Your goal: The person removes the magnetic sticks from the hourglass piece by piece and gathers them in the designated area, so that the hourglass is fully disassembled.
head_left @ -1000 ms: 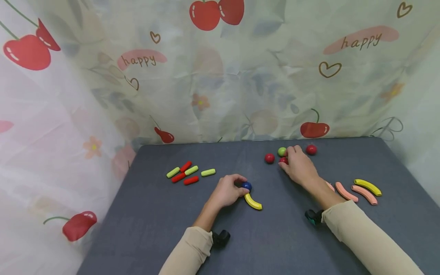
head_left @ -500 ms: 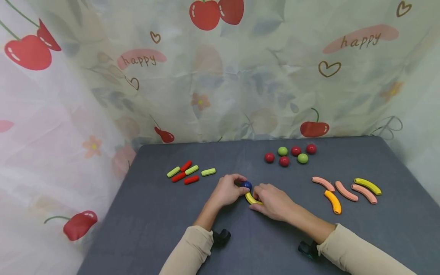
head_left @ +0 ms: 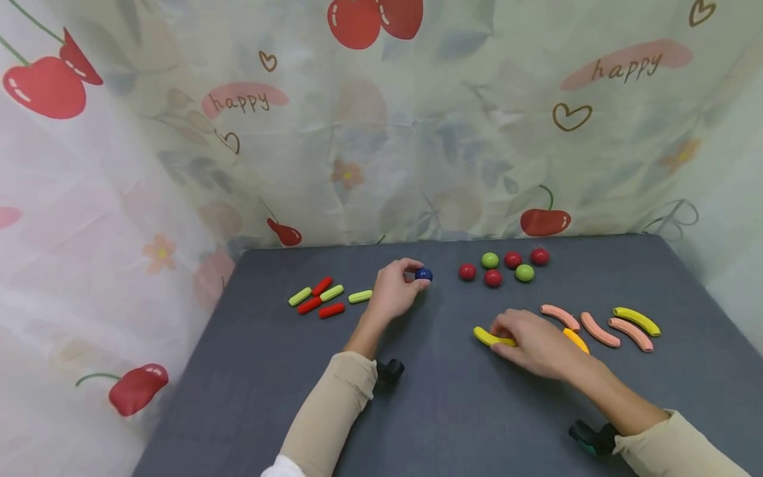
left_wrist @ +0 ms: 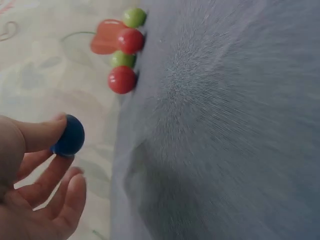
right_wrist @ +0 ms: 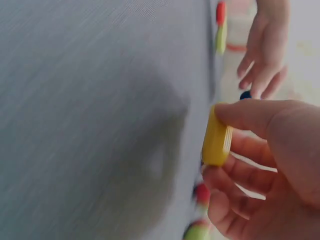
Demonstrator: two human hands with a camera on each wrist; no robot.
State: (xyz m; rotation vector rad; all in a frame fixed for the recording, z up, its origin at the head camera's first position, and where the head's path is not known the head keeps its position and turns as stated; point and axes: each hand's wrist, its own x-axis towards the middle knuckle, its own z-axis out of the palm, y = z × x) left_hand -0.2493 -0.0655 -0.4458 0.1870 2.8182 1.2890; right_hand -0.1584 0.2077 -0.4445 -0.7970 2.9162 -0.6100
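My left hand (head_left: 393, 289) pinches a small blue ball (head_left: 424, 275) between thumb and fingertips. In the left wrist view that blue ball (left_wrist: 72, 135) sits at the thumb's tip, with the other fingers spread loosely below. Over the middle right of the table, my right hand (head_left: 533, 341) pinches a yellow curved stick (head_left: 485, 336), whose left end pokes out. The right wrist view shows the yellow stick (right_wrist: 215, 142) held between thumb and fingers, apart from the table surface. Partly hidden behind the right hand lies an orange curved stick (head_left: 575, 340).
Short red (head_left: 331, 310) and light green sticks (head_left: 300, 296) lie at the left of the dark grey table (head_left: 250, 397). Red (head_left: 467, 271) and green balls (head_left: 524, 272) are grouped at the back right. Pink (head_left: 600, 330) and yellow curved sticks (head_left: 636, 321) lie at the right. A printed curtain (head_left: 411, 146) hangs behind.
The right hand came from the balls to the yellow curved stick, took hold of it and carried it right. My left hand moved the blue ball away from it, toward the back.
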